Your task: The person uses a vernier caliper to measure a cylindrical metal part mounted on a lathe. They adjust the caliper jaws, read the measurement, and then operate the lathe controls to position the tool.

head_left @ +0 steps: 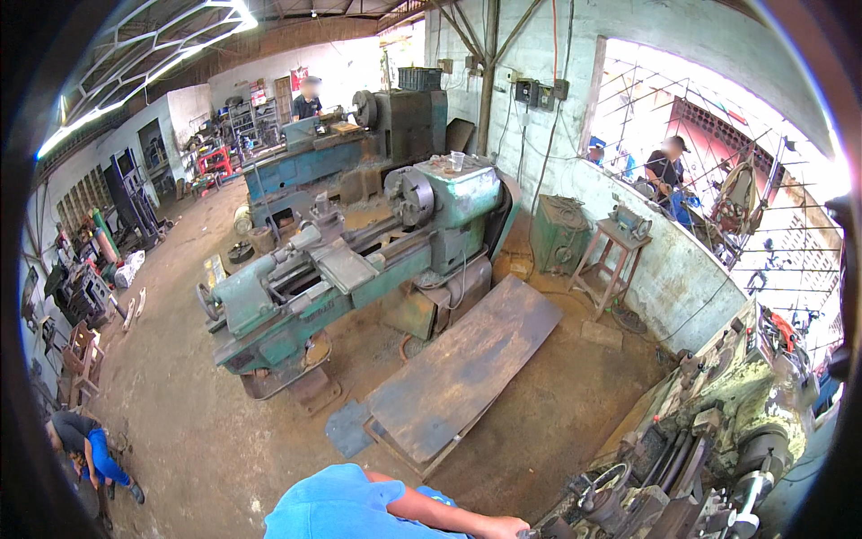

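Fingers (520, 524) of the bare left hand (505, 527) are curling round a small grey metal handle (528, 534), seemingly for leverage; I cannot tell the unseen right hand's state.

Before you, a lathe (314, 314) wears worn green-teal paint over bare grey metal, with a dark grey chuck (411, 197). Behind it, a second machine (305, 168) is dull blue along its bed, grey-green at its head. The flat plate (471, 364) near you is rust-brown, mottled with slate grey. The machine at your right (768, 391) is patchy cream and dark grey. The wall (575, 126) is whitish, stained grey; the floor (180, 332), dusty brown. Below you, a shirt (328, 503) shows bright blue.
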Demonstrator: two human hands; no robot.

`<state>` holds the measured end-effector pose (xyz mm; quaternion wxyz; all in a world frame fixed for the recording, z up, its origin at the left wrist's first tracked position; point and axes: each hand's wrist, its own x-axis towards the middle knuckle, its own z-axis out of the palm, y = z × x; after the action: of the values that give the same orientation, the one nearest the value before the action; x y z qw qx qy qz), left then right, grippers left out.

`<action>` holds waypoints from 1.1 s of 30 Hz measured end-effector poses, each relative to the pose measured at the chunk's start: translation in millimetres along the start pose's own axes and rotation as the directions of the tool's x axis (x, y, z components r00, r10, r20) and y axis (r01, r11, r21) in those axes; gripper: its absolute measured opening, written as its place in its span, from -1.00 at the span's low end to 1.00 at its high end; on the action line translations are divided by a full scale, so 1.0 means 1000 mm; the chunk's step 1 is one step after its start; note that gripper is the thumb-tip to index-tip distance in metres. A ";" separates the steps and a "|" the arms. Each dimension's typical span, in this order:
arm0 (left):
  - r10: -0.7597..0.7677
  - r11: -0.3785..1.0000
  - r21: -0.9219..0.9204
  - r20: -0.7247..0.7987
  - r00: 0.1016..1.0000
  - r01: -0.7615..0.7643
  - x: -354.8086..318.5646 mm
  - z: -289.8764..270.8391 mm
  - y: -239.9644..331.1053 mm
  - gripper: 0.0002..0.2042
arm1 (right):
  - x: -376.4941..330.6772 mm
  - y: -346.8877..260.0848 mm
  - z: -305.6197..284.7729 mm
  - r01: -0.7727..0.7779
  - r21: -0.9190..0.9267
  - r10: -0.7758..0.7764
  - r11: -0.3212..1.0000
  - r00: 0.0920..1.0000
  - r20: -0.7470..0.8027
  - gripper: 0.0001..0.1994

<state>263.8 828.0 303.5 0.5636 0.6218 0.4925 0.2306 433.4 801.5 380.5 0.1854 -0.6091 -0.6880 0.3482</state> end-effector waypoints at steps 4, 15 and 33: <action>-0.037 0.999 -0.007 0.018 0.999 0.038 -0.002 0.002 0.002 -0.72 | 0.000 0.006 -0.001 0.029 -0.011 -0.029 1.000 0.999 0.016 -0.76; -0.040 0.998 -0.048 0.078 0.996 0.044 -0.005 0.011 -0.002 -0.68 | -0.007 0.015 0.001 -0.018 0.004 0.018 1.000 0.998 0.054 -0.76; -0.136 0.987 -0.055 0.185 0.973 0.149 -0.028 0.013 0.009 -0.70 | -0.030 0.021 0.014 -0.033 -0.008 0.033 0.999 0.999 0.038 -0.77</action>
<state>266.8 798.1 315.8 0.6421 0.5836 0.4743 0.1488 444.1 769.3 360.8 0.1643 -0.6145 -0.6825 0.3601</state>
